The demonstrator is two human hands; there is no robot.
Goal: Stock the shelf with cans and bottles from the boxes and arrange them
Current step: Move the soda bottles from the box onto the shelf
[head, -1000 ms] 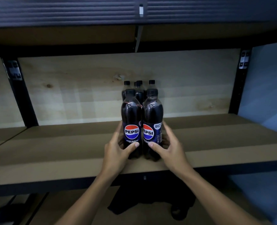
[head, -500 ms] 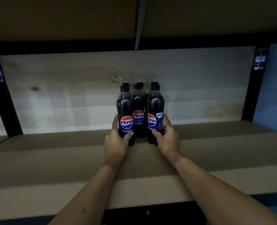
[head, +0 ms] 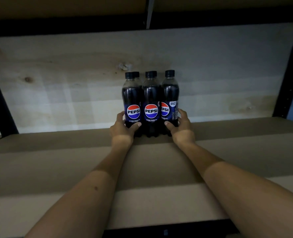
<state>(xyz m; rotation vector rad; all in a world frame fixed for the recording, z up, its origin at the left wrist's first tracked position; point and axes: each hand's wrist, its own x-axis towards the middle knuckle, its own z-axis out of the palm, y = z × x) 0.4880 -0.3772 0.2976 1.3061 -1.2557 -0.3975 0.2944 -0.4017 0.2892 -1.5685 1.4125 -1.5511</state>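
The group of Pepsi bottles (head: 151, 103) is now seen far back on the shelf board (head: 56, 169), right by the back wall (head: 56, 83). A second ago it was near the front edge, so it has been pushed deep in. Three bottles are now seen side by side in the front row, where only two were seen before; more caps are seen behind them.

The left hand (head: 123, 129) is curled round the bottle at 9 o'clock of the group, thumb laid on its front. The right hand (head: 181, 127) is curled round the bottle at 3 o'clock the same way. Both arms are stretched out long.

Hardly any room is left behind the bottles, but whether the wall is touched cannot be told. Wide bare board is seen at 9 o'clock, 3 o'clock and 6 o'clock of the group.

The upper shelf (head: 73, 7) is seen above the caps. Black posts (head: 1, 109) are seen at the far sides, well apart from the bottles.
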